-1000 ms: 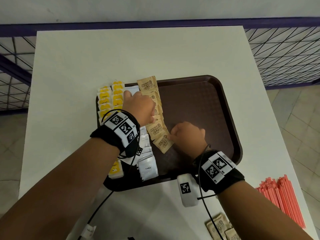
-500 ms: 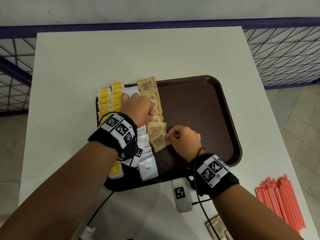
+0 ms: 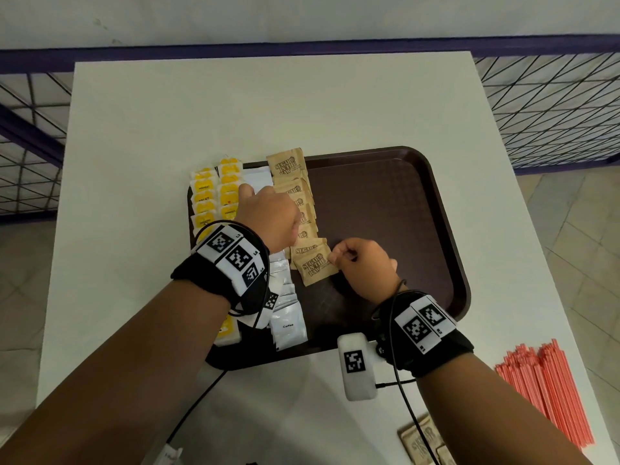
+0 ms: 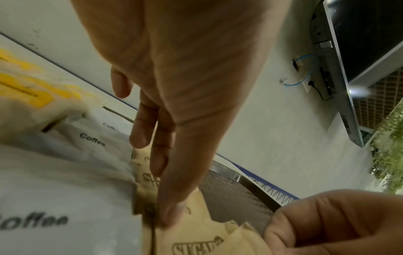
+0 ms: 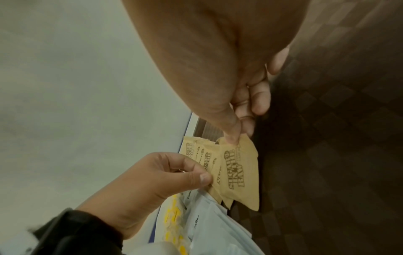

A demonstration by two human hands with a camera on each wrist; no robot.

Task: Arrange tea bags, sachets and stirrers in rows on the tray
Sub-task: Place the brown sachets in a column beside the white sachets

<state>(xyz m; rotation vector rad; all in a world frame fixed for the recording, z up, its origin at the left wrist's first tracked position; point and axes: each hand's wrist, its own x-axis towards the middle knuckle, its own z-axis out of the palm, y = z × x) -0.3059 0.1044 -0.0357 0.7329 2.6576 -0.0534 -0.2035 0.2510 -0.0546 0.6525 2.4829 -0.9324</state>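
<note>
Pinched between thumb and finger of the right hand (image 3: 364, 266) is a brown sugar packet (image 3: 315, 266); the sugar row (image 3: 297, 209) is pressed by the left hand (image 3: 270, 219), fingers loosely bent, on the tray (image 3: 385, 213).

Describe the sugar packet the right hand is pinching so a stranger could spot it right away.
Find the dark brown tray on the white table. A column of tan sugar packets runs down its middle, right of the white coffee sachets. The packet is the nearest one, tilted askew, its corner pinched by the right hand.
</note>
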